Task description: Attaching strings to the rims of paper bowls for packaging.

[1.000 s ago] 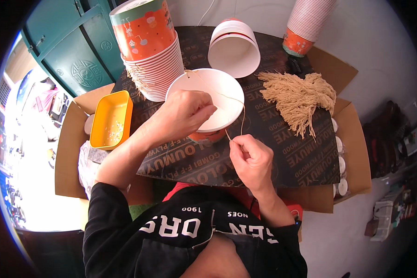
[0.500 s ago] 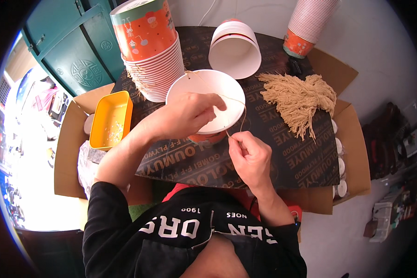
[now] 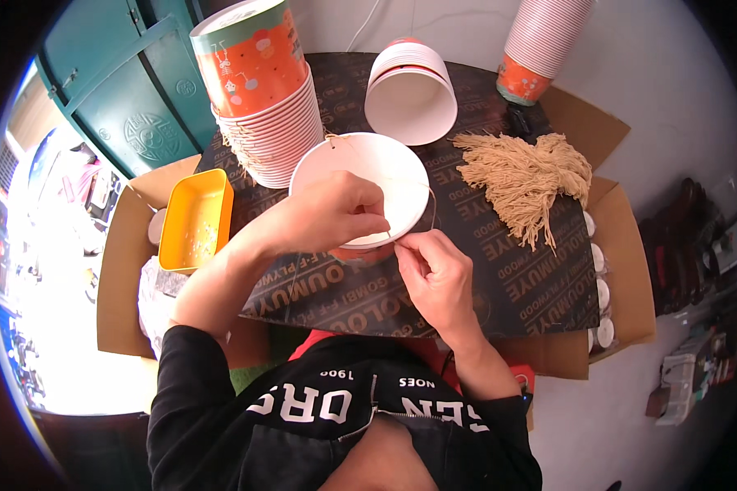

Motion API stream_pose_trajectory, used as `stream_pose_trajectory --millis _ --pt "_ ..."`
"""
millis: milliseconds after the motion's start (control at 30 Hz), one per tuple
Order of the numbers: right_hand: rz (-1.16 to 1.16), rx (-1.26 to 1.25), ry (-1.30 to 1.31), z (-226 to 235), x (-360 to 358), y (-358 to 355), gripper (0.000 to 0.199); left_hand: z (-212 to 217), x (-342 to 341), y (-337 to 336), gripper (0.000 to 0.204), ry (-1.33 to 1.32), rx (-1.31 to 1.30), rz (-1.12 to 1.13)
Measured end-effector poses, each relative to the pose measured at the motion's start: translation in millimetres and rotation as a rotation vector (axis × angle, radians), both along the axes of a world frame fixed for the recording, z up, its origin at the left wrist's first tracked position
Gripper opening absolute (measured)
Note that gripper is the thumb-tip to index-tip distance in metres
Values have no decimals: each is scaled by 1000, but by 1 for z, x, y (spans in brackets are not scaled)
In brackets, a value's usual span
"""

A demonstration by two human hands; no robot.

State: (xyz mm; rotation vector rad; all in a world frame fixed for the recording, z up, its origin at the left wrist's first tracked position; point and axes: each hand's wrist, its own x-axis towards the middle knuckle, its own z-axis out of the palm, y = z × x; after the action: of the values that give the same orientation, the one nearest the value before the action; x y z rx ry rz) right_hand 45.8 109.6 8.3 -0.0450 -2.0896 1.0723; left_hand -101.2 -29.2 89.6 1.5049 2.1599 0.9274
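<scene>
Fingers of the left hand point(image 3: 336, 214) curl over the near rim of a white bowl point(image 3: 360, 184), pinching a thin tan string point(image 3: 431, 214) there. Right hand point(image 3: 436, 274), just beside it at the bowl's near edge, has thumb and forefinger pressed together on the same string. Bowl sits mid-table on a dark printed board point(image 3: 508, 286). A leaning bowl stack point(image 3: 262, 90), orange-patterned outside, stands far left; a tipped white stack point(image 3: 409, 94) lies behind; another orange-based stack point(image 3: 540, 41) stands far right. A string bundle point(image 3: 524, 180) lies right. A yellow tray point(image 3: 192, 219) rests left on brown cardboard point(image 3: 123, 270).
</scene>
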Motion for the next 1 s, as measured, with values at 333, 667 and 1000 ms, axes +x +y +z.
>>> stream_pose_trajectory --millis 333,667,1000 --pt "94 17 -72 4 2 1 9 -5 18 -2 14 -665 190 69" --pt "65 114 59 48 8 33 18 -4 17 7 8 -656 69 76" --pt "204 157 115 59 -34 32 18 -10 11 15 6 -625 115 33"
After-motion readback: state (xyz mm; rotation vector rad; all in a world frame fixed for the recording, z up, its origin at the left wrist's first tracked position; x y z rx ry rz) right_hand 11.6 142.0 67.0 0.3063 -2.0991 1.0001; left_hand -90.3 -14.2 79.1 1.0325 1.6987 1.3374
